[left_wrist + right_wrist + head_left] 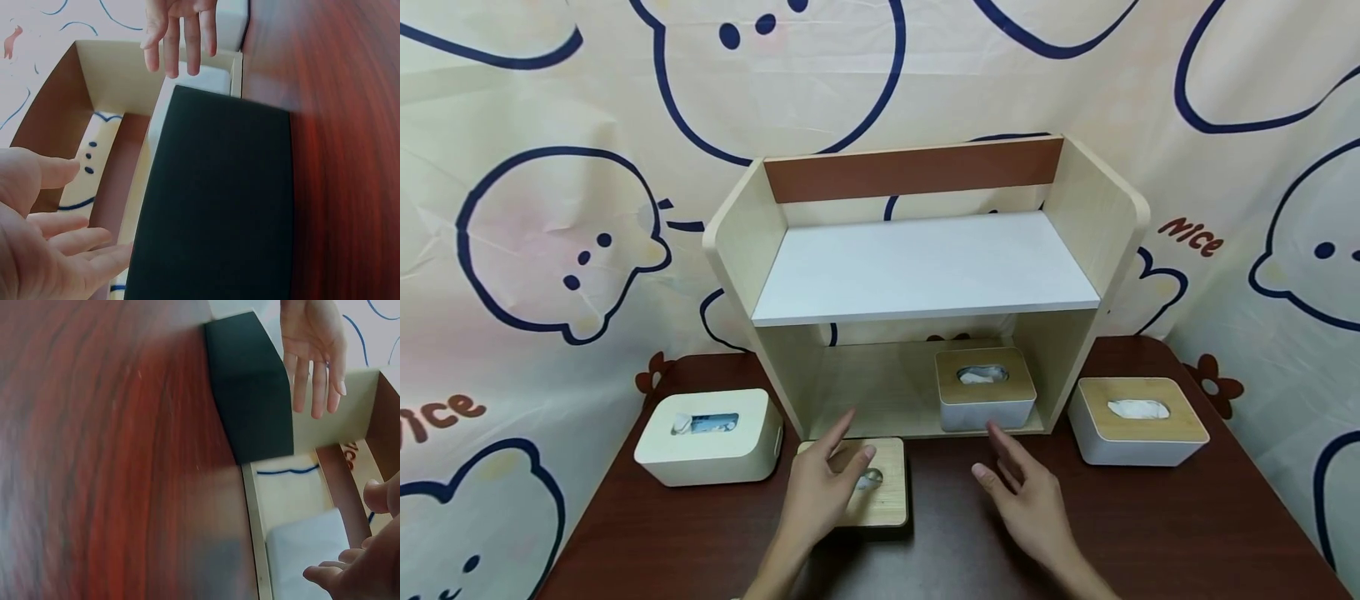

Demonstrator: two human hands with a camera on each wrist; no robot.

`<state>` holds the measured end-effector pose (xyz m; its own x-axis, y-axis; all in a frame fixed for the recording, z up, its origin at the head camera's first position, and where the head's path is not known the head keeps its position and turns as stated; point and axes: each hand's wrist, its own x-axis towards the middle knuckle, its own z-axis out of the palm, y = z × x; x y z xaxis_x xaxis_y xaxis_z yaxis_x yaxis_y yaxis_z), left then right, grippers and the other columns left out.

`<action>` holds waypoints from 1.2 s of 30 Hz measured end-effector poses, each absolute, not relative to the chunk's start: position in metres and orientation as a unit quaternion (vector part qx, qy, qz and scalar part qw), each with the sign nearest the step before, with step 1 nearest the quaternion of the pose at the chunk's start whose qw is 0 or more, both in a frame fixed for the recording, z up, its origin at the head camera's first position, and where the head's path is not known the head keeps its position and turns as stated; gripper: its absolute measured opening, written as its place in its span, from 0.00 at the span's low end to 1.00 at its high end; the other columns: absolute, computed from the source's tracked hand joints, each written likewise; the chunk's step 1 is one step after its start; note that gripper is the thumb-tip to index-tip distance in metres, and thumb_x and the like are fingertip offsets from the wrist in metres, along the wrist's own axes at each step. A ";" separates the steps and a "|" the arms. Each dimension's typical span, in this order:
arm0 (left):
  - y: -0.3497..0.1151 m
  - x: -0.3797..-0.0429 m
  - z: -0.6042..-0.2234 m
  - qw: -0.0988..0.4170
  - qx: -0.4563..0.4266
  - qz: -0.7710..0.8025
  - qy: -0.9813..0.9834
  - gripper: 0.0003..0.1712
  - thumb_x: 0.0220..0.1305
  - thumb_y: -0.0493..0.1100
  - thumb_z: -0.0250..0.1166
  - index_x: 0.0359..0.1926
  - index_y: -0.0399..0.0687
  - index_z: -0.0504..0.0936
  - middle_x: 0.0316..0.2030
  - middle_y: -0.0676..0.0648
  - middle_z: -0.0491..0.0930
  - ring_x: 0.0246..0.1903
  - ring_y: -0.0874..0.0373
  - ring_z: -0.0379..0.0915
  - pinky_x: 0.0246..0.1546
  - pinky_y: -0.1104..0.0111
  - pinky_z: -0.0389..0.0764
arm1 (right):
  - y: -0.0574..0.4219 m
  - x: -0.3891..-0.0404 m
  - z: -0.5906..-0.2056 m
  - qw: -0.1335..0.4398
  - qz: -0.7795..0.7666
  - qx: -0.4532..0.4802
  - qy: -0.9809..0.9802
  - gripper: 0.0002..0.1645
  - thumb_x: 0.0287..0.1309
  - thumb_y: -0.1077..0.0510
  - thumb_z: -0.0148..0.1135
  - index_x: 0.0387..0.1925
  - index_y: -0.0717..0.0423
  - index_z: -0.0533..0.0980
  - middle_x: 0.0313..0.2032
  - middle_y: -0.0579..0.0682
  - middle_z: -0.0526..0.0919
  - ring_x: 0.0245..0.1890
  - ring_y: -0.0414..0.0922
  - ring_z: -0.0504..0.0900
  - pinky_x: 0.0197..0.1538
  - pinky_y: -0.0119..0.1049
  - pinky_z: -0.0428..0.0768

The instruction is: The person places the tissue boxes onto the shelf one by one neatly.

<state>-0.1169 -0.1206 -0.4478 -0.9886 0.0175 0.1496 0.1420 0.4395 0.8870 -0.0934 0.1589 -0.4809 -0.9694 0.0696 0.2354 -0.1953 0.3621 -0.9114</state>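
Note:
A black tissue box with a light wooden lid [891, 493] stands on the table before the shelf unit. My left hand [822, 490] is over its left side, fingers spread and hiding part of the lid. In the left wrist view, the box's dark side [215, 194] fills the middle, with fingertips close to its top edge. My right hand [1026, 500] is held above the table with extended fingers and nothing in it. Its index fingertip overlaps the front of a white tissue box with a wooden top [988, 414], which sits at the right of the shelf unit's lower level.
The pale wooden shelf unit [741, 275] has a white upper board [925, 267] and a brown back strip. A cream tissue box [709, 442] stands left of it, and another white, wood-topped tissue box [1138, 421] right. A patterned cloth [550, 375] hangs behind the dark table [1240, 533].

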 end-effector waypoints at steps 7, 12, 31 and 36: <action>-0.145 -0.111 -0.446 0.067 -0.018 -0.508 -0.858 0.36 0.73 0.46 0.72 0.78 0.49 0.73 0.77 0.42 0.72 0.69 0.39 0.77 0.66 0.46 0.82 | 0.135 -0.094 -0.488 0.078 0.588 0.060 -0.803 0.41 0.65 0.62 0.74 0.77 0.60 0.71 0.76 0.60 0.74 0.75 0.57 0.72 0.68 0.49 0.80; -0.160 -0.106 -0.446 0.063 0.000 -0.505 -0.861 0.36 0.74 0.46 0.71 0.79 0.48 0.72 0.77 0.41 0.71 0.73 0.37 0.72 0.70 0.47 0.78 | 0.121 -0.093 -0.490 0.038 0.597 0.058 -0.800 0.42 0.65 0.60 0.75 0.78 0.52 0.71 0.78 0.54 0.71 0.78 0.57 0.70 0.70 0.48 0.79; -0.212 -0.080 -0.465 -0.039 0.034 -0.437 -0.898 0.61 0.66 0.61 0.76 0.87 0.47 0.52 0.83 0.31 0.56 0.74 0.28 0.67 0.65 0.40 0.81 | 0.100 -0.087 -0.496 -0.031 0.577 0.103 -0.810 0.56 0.56 0.52 0.83 0.81 0.55 0.65 0.78 0.67 0.67 0.75 0.69 0.71 0.66 0.51 0.83; -0.217 -0.079 -0.475 -0.057 0.010 -0.429 -0.902 0.68 0.62 0.60 0.79 0.87 0.42 0.46 0.84 0.30 0.51 0.77 0.27 0.61 0.69 0.37 0.76 | 0.094 -0.088 -0.500 -0.034 0.586 0.110 -0.802 0.61 0.52 0.50 0.85 0.82 0.57 0.63 0.79 0.68 0.65 0.76 0.70 0.69 0.66 0.53 0.83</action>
